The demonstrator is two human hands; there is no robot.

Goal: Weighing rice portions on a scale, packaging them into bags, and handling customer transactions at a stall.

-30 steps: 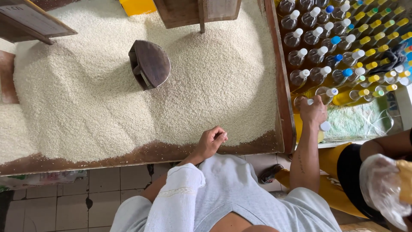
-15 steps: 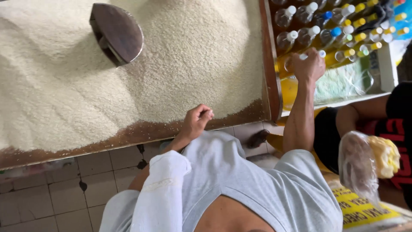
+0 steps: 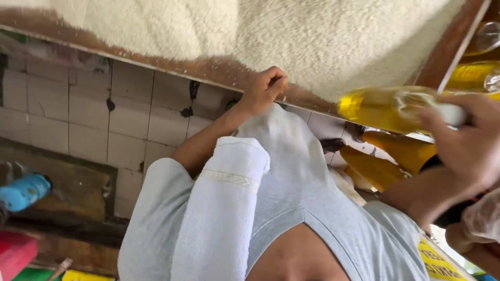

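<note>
Your right hand (image 3: pixel 463 143) is wrapped around the neck end of a yellow bottle (image 3: pixel 388 108), fingers curled over its white cap. The bottle lies nearly level and blurred, out in front of the bin's brown edge. Your left hand (image 3: pixel 264 89) is a loose fist, fingers curled in and holding nothing you can make out, knuckles resting on the wooden rim (image 3: pixel 172 67) of the rice bin. The rice (image 3: pixel 291 31) fills the top of the view, heaped pale and touching the rim just above that fist. More yellow bottles (image 3: pixel 476 75) sit beyond the bin's right wall, top right. A white cloth (image 3: pixel 219 208) hangs over your left shoulder, on top of your grey shirt (image 3: pixel 312 192). Below the bin is a tiled floor (image 3: pixel 78 114), with a blue bottle (image 3: pixel 23 191) lying at far left. A clear plastic bag (image 3: pixel 482 216) shows at the right edge; who holds it cannot be told.
</note>
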